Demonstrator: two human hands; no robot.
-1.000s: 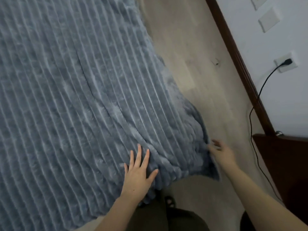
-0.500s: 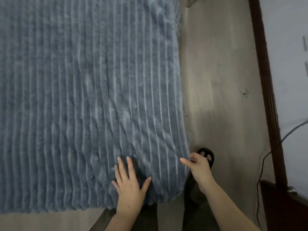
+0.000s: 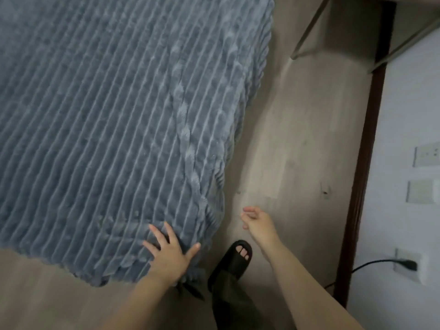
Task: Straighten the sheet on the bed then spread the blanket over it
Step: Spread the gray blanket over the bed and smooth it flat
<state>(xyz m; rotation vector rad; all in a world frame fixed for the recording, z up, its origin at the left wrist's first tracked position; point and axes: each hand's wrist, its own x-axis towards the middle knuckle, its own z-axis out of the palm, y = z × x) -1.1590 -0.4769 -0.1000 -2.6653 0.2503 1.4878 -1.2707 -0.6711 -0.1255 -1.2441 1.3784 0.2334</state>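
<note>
A grey-blue ribbed fleece blanket [image 3: 114, 120] lies spread over the bed and fills the left and middle of the view; its near corner hangs over the bed's edge. No sheet shows under it. My left hand [image 3: 167, 254] lies flat with spread fingers on the blanket's near corner. My right hand [image 3: 258, 222] hovers over the floor, a little to the right of the blanket's hanging side. It touches nothing, and its fingers are loosely bent and empty.
Pale wood floor [image 3: 297, 144] runs along the bed's right side. My foot in a black slipper [image 3: 234, 257] stands by the corner. A dark skirting strip [image 3: 362, 163] edges the white wall, which carries sockets and a plugged-in black cable [image 3: 390, 262]. Metal legs [image 3: 309, 27] stand at the far end.
My right hand has let go of the blanket's side edge and moved out over the floor. The left hand stays flat on the corner. The view has swung.
</note>
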